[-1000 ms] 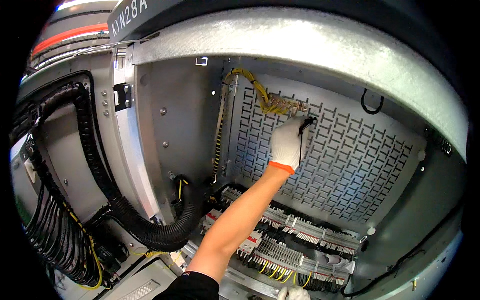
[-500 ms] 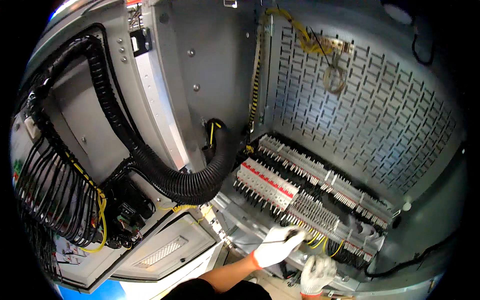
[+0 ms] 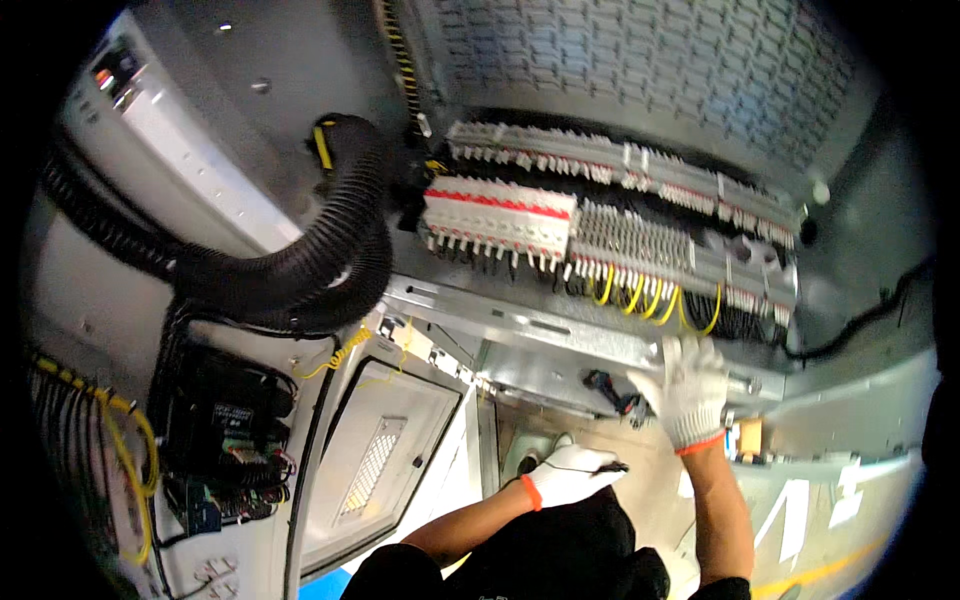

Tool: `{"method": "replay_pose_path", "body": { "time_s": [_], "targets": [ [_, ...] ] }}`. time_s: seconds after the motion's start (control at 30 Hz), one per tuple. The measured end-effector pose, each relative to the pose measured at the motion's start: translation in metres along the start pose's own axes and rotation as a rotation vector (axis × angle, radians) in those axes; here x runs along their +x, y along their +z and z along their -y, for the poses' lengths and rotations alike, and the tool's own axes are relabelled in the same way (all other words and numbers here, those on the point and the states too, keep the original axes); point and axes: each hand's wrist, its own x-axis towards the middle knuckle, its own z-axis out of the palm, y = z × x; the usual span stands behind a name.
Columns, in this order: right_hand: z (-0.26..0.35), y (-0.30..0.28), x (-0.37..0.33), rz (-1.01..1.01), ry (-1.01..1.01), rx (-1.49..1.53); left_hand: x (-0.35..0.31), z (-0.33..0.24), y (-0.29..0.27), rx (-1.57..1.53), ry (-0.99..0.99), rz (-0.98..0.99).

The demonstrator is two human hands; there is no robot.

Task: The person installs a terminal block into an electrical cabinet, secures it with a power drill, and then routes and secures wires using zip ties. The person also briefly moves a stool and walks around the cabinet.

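Since half a second ago your view has dropped lower, so the perforated back panel (image 3: 640, 70) now sits at the top edge and the cabinet's metal sill (image 3: 560, 335) crosses the middle. Your right hand (image 3: 685, 390), in a white knit glove with an orange cuff, has come up to that sill and rests on its front edge, fingers spread and released, just beside a small dark bundle of connectors (image 3: 615, 390) hanging under the sill. Your left hand (image 3: 570, 472), gloved the same way, is lower and nearer your body, fingers curled around a thin dark tool (image 3: 605, 467) whose tip pokes out toward the right. Above the sill run the rows of terminal blocks (image 3: 600, 240) with yellow wires (image 3: 650, 295) looping below them, and the thick black corrugated conduit (image 3: 300, 270) curves in at the left.
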Motion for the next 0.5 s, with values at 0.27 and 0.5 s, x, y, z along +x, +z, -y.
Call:
{"method": "replay_pose_path", "body": {
  "time_s": [0.27, 0.5],
  "targets": [
    [0.009, 0.004, 0.016, -0.183, -0.009, 0.071, -0.059, 0.130, 0.080, -0.049, -0.453, 0.124],
    [0.011, 0.016, 0.005, -0.211, -0.029, 0.041, -0.172, 0.298, 0.142, -0.459, -0.855, -0.410]
  ]
}}
